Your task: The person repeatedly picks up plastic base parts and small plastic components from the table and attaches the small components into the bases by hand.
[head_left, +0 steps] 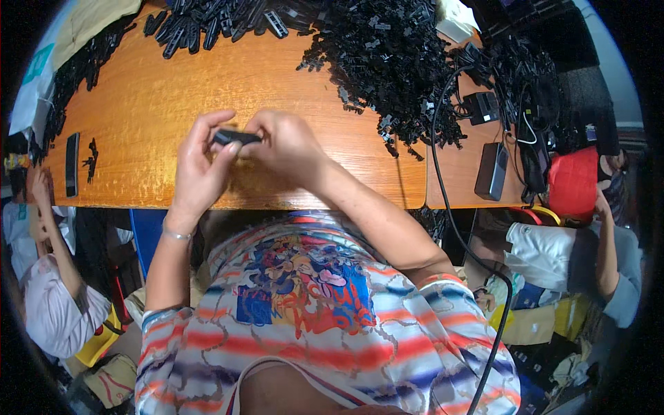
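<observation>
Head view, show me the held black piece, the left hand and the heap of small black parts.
Black piece (237, 136): head view, mid-length of its body.
Left hand (197, 162): head view, its middle.
Heap of small black parts (398, 69): head view, near its centre.

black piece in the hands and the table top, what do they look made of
Black piece: probably plastic, from its solid dark look; blur leaves the finish uncertain. Table top: wood or wood-look laminate, fairly glossy, from orange-brown grain and bright reflections.

The right hand (289, 144) is blurry and hides part of the small black thing (232, 137), maybe a clip, at upper middle; the top edge cuts a black heap (211, 21)
</observation>
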{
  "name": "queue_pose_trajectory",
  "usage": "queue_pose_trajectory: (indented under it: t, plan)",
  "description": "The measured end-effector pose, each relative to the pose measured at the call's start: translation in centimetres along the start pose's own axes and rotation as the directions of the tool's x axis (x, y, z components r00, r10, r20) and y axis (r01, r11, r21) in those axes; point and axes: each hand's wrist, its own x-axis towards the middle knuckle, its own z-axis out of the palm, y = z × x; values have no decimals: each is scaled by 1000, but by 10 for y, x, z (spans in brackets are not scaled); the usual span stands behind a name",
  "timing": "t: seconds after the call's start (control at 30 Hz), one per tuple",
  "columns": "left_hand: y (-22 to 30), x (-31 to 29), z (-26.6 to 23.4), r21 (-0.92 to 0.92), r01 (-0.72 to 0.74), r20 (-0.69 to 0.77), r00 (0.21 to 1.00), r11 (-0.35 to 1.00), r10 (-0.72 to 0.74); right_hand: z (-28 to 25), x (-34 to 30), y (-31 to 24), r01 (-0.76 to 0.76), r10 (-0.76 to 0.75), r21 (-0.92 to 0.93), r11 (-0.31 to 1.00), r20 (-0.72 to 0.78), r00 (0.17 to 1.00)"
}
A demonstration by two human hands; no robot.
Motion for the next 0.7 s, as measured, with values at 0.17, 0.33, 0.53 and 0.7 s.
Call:
queue_pose_trajectory:
  t: [0.17,0.33,0.53,0.7]
  plan:
    - [24,-49,-107,311,295,158,921,903,-355,-8,-27,26,287,-302,-166,943,-68,951]
    - [44,-70,-177,591,90,166,959,801,-230,-82,-50,39,-20,-236,-533,846,-407,883]
    - [-26,66,-139,650,35,-91,995,759,32,-87,-44,71,-134,-211,-661,739,-415,885]
    - [-84,173,-133,816,30,-218,941,577,259,-74,-14,60,-70,-229,-632,772,-379,896]
